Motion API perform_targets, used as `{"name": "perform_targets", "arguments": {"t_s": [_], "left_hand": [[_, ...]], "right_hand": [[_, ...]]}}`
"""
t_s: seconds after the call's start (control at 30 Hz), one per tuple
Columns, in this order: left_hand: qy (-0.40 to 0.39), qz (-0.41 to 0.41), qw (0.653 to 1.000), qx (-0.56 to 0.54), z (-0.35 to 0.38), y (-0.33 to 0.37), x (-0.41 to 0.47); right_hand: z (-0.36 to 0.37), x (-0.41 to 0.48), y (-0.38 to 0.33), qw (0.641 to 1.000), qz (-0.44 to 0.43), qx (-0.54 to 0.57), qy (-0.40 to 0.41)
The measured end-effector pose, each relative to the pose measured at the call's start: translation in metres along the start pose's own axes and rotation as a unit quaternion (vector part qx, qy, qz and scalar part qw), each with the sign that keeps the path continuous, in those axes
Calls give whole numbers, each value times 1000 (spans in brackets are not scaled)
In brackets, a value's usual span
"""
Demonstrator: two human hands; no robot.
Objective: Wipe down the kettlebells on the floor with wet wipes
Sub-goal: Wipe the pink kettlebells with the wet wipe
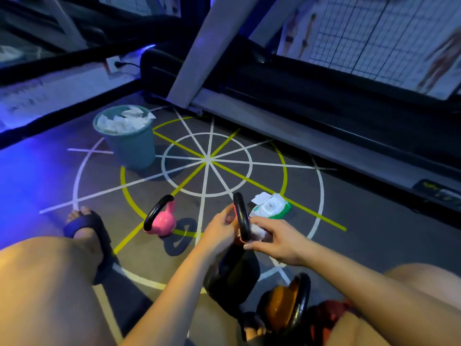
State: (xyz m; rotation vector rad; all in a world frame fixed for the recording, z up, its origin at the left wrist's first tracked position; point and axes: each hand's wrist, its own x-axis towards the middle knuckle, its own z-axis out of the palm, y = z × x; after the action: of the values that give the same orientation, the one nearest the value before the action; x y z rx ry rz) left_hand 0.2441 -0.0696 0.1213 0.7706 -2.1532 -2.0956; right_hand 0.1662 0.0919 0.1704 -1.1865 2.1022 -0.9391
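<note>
A dark kettlebell (pixel 234 273) with a black handle stands on the floor in front of me. My left hand (pixel 219 231) grips the left side of its handle. My right hand (pixel 274 242) holds a white wet wipe (pixel 258 233) against the right side of the handle. A pink kettlebell (pixel 163 222) sits to the left, untouched. An orange kettlebell (pixel 282 305) stands near my right leg. An open green and white pack of wet wipes (pixel 272 206) lies just beyond my hands.
A teal bin (pixel 132 143) full of used white wipes stands at the back left. A treadmill (pixel 324 103) runs along the back right. My left foot in a dark slipper (pixel 92 236) rests at the left. Painted lines cross the floor.
</note>
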Motion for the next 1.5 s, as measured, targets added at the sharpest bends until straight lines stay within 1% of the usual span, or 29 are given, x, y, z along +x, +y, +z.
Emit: {"name": "perform_targets", "arguments": {"t_s": [0.1,0.13,0.17,0.2,0.23,0.3,0.37,0.43,0.53,0.63,0.7,0.73,0.77,0.83,0.9,1.0,1.07,1.17,1.23,1.4,1.5], "left_hand": [[34,-42,995,-89,-3,8,-8],[46,-44,991,-119,-7,13,-10],[46,-37,989,-138,-10,18,-12],[30,-24,988,-147,-14,22,-14],[2,-14,991,-131,-17,27,-16],[-52,3,997,-50,-22,38,-20],[-70,0,996,63,-23,46,-21],[-72,-18,984,161,-24,55,-22],[-105,-23,950,294,-25,75,-23],[-158,-20,896,415,-32,98,-20],[-170,-11,866,470,-39,105,-20],[-167,-7,862,478,-42,105,-21],[-157,4,868,472,-45,101,-22],[-131,24,890,436,-49,89,-20],[-110,36,902,415,-46,85,-17],[-100,82,881,456,-34,92,-20],[-117,114,863,479,-27,95,-24],[-147,133,847,494,-24,94,-28],[-152,137,843,498,-23,94,-28],[-176,140,835,502,-10,100,-26],[-179,121,844,491,-5,105,-26]], "right_hand": [[-2,6,-2,1000,16,-17,-12],[-2,6,-2,999,21,-13,-21],[0,6,-2,999,26,-11,-29],[2,7,-2,999,30,-10,-35],[3,7,-2,999,37,-8,-34],[5,10,-1,998,54,-1,-27],[6,12,-3,998,62,-7,-23],[10,13,-7,998,56,-24,-28],[20,12,-11,997,64,-40,-18],[27,10,-13,995,89,-45,-10],[29,8,-14,994,98,-50,-6],[31,7,-14,994,97,-58,3],[32,6,-17,992,99,-72,6],[36,6,-22,990,104,-93,10],[39,5,-28,985,125,-116,13],[46,1,-29,977,160,-144,3],[47,-7,-30,972,187,-144,2],[41,-15,-41,961,198,-191,-21],[35,-14,-55,949,218,-225,-42],[18,-14,-92,923,247,-289,-55],[10,-8,-96,902,272,-326,-81]]}}
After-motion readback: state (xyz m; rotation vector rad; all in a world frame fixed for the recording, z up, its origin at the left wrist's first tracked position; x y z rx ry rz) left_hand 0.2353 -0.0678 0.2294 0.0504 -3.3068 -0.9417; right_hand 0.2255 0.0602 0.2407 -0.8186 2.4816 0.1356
